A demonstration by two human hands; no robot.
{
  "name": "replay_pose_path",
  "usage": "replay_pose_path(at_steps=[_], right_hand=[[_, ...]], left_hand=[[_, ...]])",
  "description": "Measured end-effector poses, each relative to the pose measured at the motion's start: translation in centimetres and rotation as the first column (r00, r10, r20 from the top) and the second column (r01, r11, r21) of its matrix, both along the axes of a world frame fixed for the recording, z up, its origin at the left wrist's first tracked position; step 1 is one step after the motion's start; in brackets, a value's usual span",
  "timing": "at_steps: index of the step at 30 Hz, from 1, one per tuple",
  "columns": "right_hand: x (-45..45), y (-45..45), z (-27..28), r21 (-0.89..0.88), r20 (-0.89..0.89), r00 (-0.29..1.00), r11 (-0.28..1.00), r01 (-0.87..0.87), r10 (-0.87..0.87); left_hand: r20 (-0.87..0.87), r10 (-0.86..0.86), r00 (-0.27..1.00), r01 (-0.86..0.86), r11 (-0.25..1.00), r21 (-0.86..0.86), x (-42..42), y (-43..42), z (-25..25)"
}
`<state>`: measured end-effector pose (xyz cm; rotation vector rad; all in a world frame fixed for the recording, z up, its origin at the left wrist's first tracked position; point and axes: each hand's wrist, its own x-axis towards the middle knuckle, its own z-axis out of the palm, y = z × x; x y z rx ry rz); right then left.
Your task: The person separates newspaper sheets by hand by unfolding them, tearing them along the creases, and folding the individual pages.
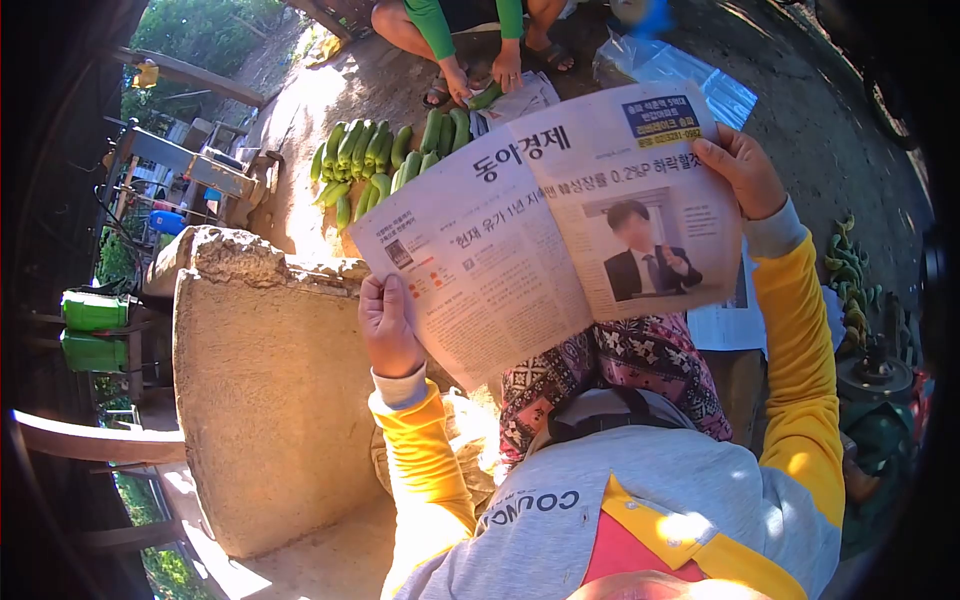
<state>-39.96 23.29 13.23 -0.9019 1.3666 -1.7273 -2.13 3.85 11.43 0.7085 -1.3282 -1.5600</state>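
Note:
A spread newspaper sheet (500, 260) with printed columns and a photo is held up in front of me, over my lap. My left hand (388, 318) pinches its lower left edge, thumb on the printed side. Up at the right edge, my right hand (742, 168) grips the sheet with the thumb in front. The fingers behind the paper are hidden. Beyond the sheet's upper left side lie several green cucumbers (360, 150) on the ground, partly covered by the paper.
Across from me another person's hands (480, 85) hold a green cucumber over newspaper. Clear plastic (680, 75) lies at the upper right. A rough concrete block (270, 400) stands at my left. More produce (848, 280) lies at far right. Green bins (95, 330) hang at far left.

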Motion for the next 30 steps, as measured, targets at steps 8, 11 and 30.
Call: replay_pose_path(at_steps=[8,11,30], right_hand=[[-1.5,-0.7,-9.4,0.217,-0.132,0.991,0.975,0.055,-0.027],[-1.2,-1.5,-12.7,0.269,-0.191,0.981,0.96,0.082,-0.031],[-2.4,-1.6,-15.0,0.276,-0.721,0.683,0.858,0.433,-0.113]], left_hand=[[0.465,0.012,0.885,0.062,0.988,-0.144,0.8,-4.1,-9.1],[0.723,0.252,0.644,0.077,0.918,-0.389,0.0,-4.5,-9.7],[0.934,-0.089,0.345,0.631,0.759,-0.16,-17.7,-5.6,-5.3]])
